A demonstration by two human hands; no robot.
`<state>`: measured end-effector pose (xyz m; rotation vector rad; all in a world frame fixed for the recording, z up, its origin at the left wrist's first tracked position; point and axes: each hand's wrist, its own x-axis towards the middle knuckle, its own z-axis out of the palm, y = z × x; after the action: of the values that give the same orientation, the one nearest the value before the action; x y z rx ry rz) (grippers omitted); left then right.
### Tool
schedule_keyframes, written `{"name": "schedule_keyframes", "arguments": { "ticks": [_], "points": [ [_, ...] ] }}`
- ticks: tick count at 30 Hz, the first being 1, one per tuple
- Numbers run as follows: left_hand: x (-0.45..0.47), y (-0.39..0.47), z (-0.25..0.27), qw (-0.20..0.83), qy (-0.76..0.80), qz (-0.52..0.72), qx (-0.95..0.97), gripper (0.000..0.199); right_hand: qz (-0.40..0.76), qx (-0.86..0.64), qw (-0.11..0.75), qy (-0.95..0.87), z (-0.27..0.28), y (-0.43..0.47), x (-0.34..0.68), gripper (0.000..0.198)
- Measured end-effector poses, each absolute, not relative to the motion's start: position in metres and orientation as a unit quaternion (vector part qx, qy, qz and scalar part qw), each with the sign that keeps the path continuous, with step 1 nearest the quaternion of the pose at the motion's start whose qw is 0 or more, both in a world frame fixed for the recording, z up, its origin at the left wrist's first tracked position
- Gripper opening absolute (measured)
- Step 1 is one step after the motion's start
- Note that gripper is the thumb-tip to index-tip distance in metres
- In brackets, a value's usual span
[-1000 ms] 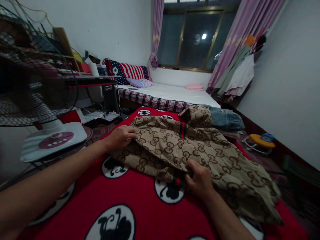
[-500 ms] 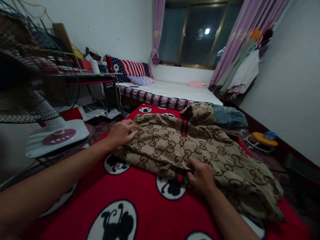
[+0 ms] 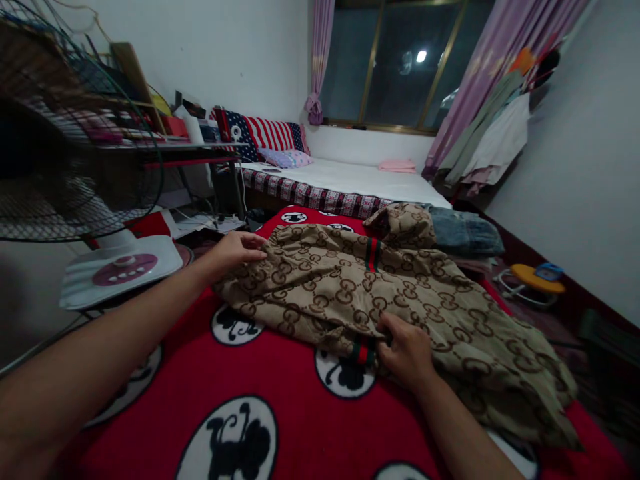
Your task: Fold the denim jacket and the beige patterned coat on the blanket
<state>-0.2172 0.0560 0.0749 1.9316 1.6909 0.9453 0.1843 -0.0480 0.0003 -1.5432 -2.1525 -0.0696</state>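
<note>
A tan garment point(image 3: 325, 287) with a brown monogram print and green-red-green stripe bands lies spread and wrinkled across a red blanket point(image 3: 300, 427). At its gathered left end, my left hand point(image 3: 237, 253) pinches the fabric between thumb and fingers. My right hand point(image 3: 407, 350) is closed on the near edge, just right of the lower stripe band, with the fingertips partly hidden. The garment's wide part reaches away to the right, past my right forearm. Whether it is a top or trousers, I cannot tell.
Behind the garment lie another piece of the same print point(image 3: 405, 223) and folded jeans point(image 3: 465, 230). A fan point(image 3: 120, 260) stands at the left near a cluttered desk point(image 3: 220, 145). Beyond is a bed point(image 3: 345, 177); a yellow stool point(image 3: 537, 279) is at the right.
My left hand has shifted a little left along with the garment's left end, drawing the fabric there. The right hand keeps its hold on the near edge. The view has moved slightly.
</note>
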Motion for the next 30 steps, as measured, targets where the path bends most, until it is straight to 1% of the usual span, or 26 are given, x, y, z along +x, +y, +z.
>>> {"name": "schedule_keyframes", "arguments": {
  "ticks": [3, 5, 8, 9, 10, 12, 14, 22, 24, 27, 30],
  "points": [
    [-0.235, 0.075, 0.071, 0.151, 0.674, 0.292, 0.662, 0.025, -0.022, -0.566, 0.243, -0.788, 0.001, -0.049, 0.184, 0.012],
    [-0.230, 0.083, 0.071, 0.090, 0.694, 0.266, 0.663, 0.021, -0.015, -0.563, 0.241, -0.790, 0.001, -0.050, 0.184, 0.012],
    [-0.197, 0.081, 0.074, -0.038, 0.642, 0.264, 0.719, 0.023, -0.002, -0.555, 0.246, -0.795, 0.001, -0.050, 0.184, 0.012],
    [-0.181, 0.077, 0.074, -0.053, 0.595, 0.269, 0.756, 0.026, 0.002, -0.551, 0.251, -0.796, 0.002, -0.050, 0.184, 0.013],
    [-0.165, 0.072, 0.073, -0.043, 0.539, 0.273, 0.795, 0.029, 0.007, -0.547, 0.258, -0.796, 0.002, -0.050, 0.184, 0.013],
    [-0.135, 0.060, 0.068, 0.007, 0.430, 0.265, 0.863, 0.039, 0.015, -0.537, 0.272, -0.798, 0.003, -0.051, 0.184, 0.013],
    [-0.111, 0.047, 0.061, 0.044, 0.365, 0.245, 0.897, 0.047, 0.020, -0.525, 0.280, -0.803, 0.004, -0.051, 0.184, 0.014],
    [-0.036, 0.023, 0.052, 0.079, 0.238, 0.183, 0.951, 0.042, -0.008, -0.473, 0.272, -0.838, 0.001, -0.052, 0.181, 0.014],
    [-0.018, 0.027, 0.042, 0.080, 0.238, 0.163, 0.954, 0.044, -0.015, -0.470, 0.263, -0.843, 0.001, -0.053, 0.181, 0.014],
    [-0.003, 0.039, 0.017, 0.077, 0.295, 0.134, 0.943, 0.053, -0.021, -0.472, 0.241, -0.848, 0.001, -0.053, 0.182, 0.016],
    [0.000, 0.050, -0.005, 0.060, 0.326, 0.136, 0.933, 0.057, -0.019, -0.484, 0.215, -0.848, 0.001, -0.052, 0.179, 0.017]
  ]
}}
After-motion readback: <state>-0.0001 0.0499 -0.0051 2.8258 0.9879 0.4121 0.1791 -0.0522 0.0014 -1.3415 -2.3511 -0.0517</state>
